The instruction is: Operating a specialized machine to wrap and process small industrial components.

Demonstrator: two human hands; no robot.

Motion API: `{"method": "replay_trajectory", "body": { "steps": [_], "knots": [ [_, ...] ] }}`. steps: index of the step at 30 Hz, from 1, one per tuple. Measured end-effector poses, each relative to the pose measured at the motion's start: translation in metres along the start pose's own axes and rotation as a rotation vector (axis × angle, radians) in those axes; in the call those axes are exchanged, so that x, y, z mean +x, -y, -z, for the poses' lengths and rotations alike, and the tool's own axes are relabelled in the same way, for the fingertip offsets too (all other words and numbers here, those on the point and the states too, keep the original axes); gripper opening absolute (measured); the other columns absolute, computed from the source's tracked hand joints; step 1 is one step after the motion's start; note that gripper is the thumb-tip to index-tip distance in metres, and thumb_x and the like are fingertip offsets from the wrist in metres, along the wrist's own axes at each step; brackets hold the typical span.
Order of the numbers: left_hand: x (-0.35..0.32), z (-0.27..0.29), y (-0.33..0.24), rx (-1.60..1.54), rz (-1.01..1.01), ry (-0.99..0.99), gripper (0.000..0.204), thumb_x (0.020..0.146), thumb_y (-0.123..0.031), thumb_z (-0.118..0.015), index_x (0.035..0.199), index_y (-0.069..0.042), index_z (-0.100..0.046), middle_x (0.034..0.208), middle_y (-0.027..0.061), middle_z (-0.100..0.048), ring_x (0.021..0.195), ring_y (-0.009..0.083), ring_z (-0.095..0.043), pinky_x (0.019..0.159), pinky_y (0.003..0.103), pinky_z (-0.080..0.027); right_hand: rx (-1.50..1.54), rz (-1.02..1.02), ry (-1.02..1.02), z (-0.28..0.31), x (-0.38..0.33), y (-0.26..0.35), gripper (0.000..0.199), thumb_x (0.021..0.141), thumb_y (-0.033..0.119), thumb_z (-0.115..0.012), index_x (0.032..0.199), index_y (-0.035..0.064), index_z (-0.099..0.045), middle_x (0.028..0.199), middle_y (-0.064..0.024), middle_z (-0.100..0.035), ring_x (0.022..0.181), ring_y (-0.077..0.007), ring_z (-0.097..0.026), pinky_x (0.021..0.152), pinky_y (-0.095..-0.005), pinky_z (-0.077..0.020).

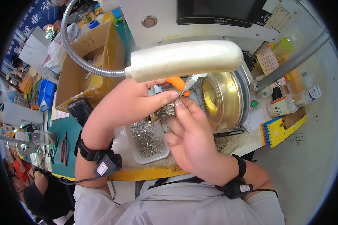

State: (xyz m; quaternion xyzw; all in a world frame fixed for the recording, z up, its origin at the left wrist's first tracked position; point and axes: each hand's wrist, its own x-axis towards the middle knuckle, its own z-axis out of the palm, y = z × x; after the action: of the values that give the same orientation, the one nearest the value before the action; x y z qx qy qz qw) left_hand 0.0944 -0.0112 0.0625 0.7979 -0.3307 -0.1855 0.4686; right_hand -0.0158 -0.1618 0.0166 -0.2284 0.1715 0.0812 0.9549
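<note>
My left hand [154, 98] reaches in under the white lamp head, thumb and fingers closed in a pinch. Just beside it, my right hand [191, 129] has its thumb and forefinger pressed together on a thin shiny wire piece [183, 102]. What the left fingertips pinch is too small to make out. Right behind the fingertips is an orange-handled tool [178, 84] with a grey metal part. A metal fixture [165, 111] shows below the left hand. Under the hands, a white plastic tray [151, 159] holds a heap of small bent wire pieces [148, 140].
The white lamp [187, 58] hangs low over my hands on a flexible metal neck. A round brass-coloured bowl [222, 99] stands at the right. At left are a cardboard box [112, 48], a phone [80, 111] and red-handled pliers [64, 149]. Other people sit far left.
</note>
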Motion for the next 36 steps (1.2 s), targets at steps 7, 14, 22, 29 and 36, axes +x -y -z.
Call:
{"method": "replay_trajectory", "body": {
  "steps": [7, 14, 22, 29, 36],
  "knots": [
    [0.0, 0.005, 0.009, 0.151, 0.047, 0.029, 0.025, 0.1, -0.021, -0.077, 0.12, -0.007, -0.074, 0.121, 0.0006, -0.071, 0.114, 0.0141, -0.061, 0.107, 0.034, -0.047, -0.11, -0.007, -0.018, -0.008, 0.021, 0.005, 0.024, 0.112, 0.011, -0.05, 0.134, 0.0161, -0.056, 0.105, 0.0057, -0.06, 0.064, -0.0023, -0.042, 0.055, -0.02, -0.0316],
    [-0.005, -0.01, -0.001, 0.494, -0.296, -0.408, 0.028, 0.095, -0.023, -0.076, 0.116, -0.005, -0.075, 0.111, 0.0154, -0.074, 0.096, 0.0396, -0.066, 0.088, 0.047, -0.048, 0.042, 0.038, -0.014, 0.0, 0.003, -0.004, 0.014, 0.111, 0.021, -0.053, 0.121, 0.0139, -0.059, 0.076, 0.0048, -0.049, 0.058, -0.0068, -0.041, 0.054, -0.0271, -0.0336],
    [-0.042, -0.042, -0.046, 0.932, -0.438, -0.555, 0.016, 0.087, -0.019, -0.079, 0.099, -0.011, -0.072, 0.113, 0.0047, -0.072, 0.093, 0.0288, -0.06, 0.089, 0.043, -0.036, 0.121, -0.154, -0.06, -0.011, -0.018, 0.009, 0.023, 0.114, 0.031, -0.052, 0.101, 0.0126, -0.057, 0.063, 0.0026, -0.041, 0.053, -0.0101, -0.039, 0.054, -0.0294, -0.0341],
    [-0.047, -0.045, -0.036, 0.744, -0.509, -0.586, 0.019, 0.078, -0.015, -0.084, 0.095, -0.015, -0.074, 0.116, 0.0014, -0.075, 0.105, 0.0296, -0.058, 0.095, 0.042, -0.044, 0.133, -0.198, 0.114, 0.004, -0.039, 0.019, 0.017, 0.115, 0.022, -0.052, 0.103, 0.0125, -0.059, 0.06, 0.0045, -0.04, 0.05, -0.009, -0.038, 0.054, -0.0282, -0.0327],
    [-0.045, -0.057, 0.0, 0.72, -0.738, -0.518, 0.019, 0.082, -0.014, -0.084, 0.099, -0.017, -0.076, 0.114, -0.0011, -0.078, 0.098, 0.024, -0.068, 0.089, 0.04, -0.047, -0.518, 0.069, 0.283, 0.024, -0.081, 0.024, 0.009, 0.11, 0.011, -0.059, 0.103, 0.0053, -0.057, 0.07, 0.0015, -0.053, 0.057, -0.0063, -0.044, 0.057, -0.0264, -0.0367]
  ]
}}
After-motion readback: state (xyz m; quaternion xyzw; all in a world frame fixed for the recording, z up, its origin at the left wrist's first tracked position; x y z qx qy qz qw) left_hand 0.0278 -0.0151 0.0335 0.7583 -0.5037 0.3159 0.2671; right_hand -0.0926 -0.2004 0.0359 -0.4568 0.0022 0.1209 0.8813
